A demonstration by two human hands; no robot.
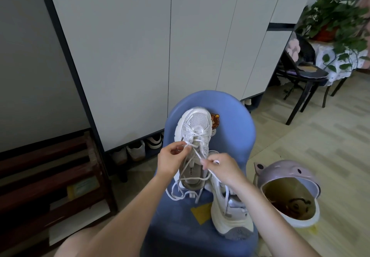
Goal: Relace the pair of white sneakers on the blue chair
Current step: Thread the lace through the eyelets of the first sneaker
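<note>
Two bare forearms reach in from the bottom edge toward a blue chair (pixel 236 116), a knee visible at lower left. Left hand (pixel 170 161) has its grip pinched on a strand of the white lace (pixel 197 152) beside the eyelets of the upper sneaker (pixel 195 128); thumb and forefinger are closed on it, other fingers curled. Right hand (pixel 222 169) has its grip pinching another run of the same lace, with a short white lace end poking out above the knuckles. Lace crosses between the two hands over the shoe's tongue; slack loops hang down onto the chair seat below the left wrist. Upper sneaker is propped toe-up against the chair back, opening toward the camera, insole showing printed letters. Second sneaker (pixel 230 214) lies on the seat at the right, partly under the right forearm, sole end toward the camera near the seat's front edge, touching the first shoe. Cartoon sticker (pixel 215 121) on the chair back just right of the toe. Yellow patch (pixel 200 213) on the seat beside the second sneaker. On the floor right of the chair is a pale purple bin (pixel 288 194) with animal ears, tilted, opening facing the camera. White cabinet doors (pixel 140 46) fill the background, pairs of shoes (pixel 138 149) tucked in the gap under them. Dark wooden rack (pixel 46 176) at left. Far right: black chair (pixel 304 72), potted plant (pixel 332 20) on a cloth-covered stand.
</note>
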